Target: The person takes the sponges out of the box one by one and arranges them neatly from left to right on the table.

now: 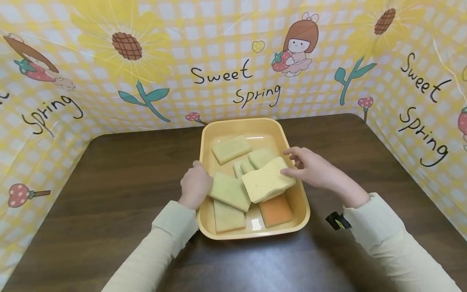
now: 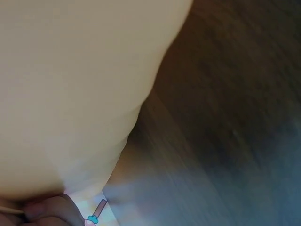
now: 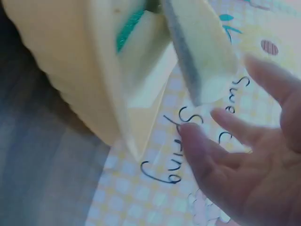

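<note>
A yellow plastic tub (image 1: 240, 236) holds several flat sponges. My left hand (image 1: 196, 184) grips its left rim; in the left wrist view the curled fingers (image 2: 54, 209) show at the tub's edge. On top of the pile, at the right, lies a thick pale yellow sponge (image 1: 268, 180) with a wavy edge. My right hand (image 1: 313, 168) hovers over the right rim, thumb close to that sponge. In the right wrist view the fingers (image 3: 200, 146) are spread, and a tilted sponge (image 3: 204, 52) stands just beyond them; whether the thumb touches it, I cannot tell.
Pale green sponges (image 1: 231, 149) lie at the back and left of the tub, and an orange one (image 1: 276, 211) at the front right. The tub stands on a dark wooden table (image 1: 142, 162). A yellow checked cloth (image 1: 219, 36) with printed pictures hangs around the table.
</note>
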Demonstrator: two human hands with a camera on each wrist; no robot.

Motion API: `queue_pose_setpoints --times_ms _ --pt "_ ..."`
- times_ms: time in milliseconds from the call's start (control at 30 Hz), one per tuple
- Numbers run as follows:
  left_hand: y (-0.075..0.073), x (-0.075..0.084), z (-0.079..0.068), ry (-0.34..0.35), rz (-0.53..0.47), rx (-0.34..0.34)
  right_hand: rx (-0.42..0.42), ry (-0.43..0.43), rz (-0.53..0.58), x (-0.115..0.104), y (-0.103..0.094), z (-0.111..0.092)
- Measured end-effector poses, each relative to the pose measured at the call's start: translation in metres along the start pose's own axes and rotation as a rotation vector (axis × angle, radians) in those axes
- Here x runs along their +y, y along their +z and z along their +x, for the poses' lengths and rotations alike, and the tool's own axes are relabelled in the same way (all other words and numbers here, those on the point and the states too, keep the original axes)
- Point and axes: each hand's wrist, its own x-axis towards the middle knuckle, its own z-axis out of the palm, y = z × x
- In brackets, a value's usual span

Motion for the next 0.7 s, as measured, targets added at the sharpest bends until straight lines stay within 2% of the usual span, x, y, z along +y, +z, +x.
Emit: queue_pose_setpoints --times_ms 100,200,333,467,700 --pt "0.000 0.001 0.000 0.001 0.008 0.003 -0.071 -0.037 -0.052 -0.008 0.002 0.002" --pt "0.000 0.000 -0.001 -0.005 0.018 0.009 -0.109 -0.013 -0.088 -0.012 0.005 0.004" --pt "0.002 0.000 -0.001 -0.005 0.028 0.012 -0.106 0.003 -0.108 -0.014 0.009 0.004" --pt "0.003 -0.001 -0.001 0.008 0.032 0.020 -0.095 -0.018 -0.111 -0.015 0.010 0.003" --pt "0.002 -0.003 0.000 0.022 0.054 0.037 -0.066 -0.039 -0.086 -0.017 0.003 -0.001"
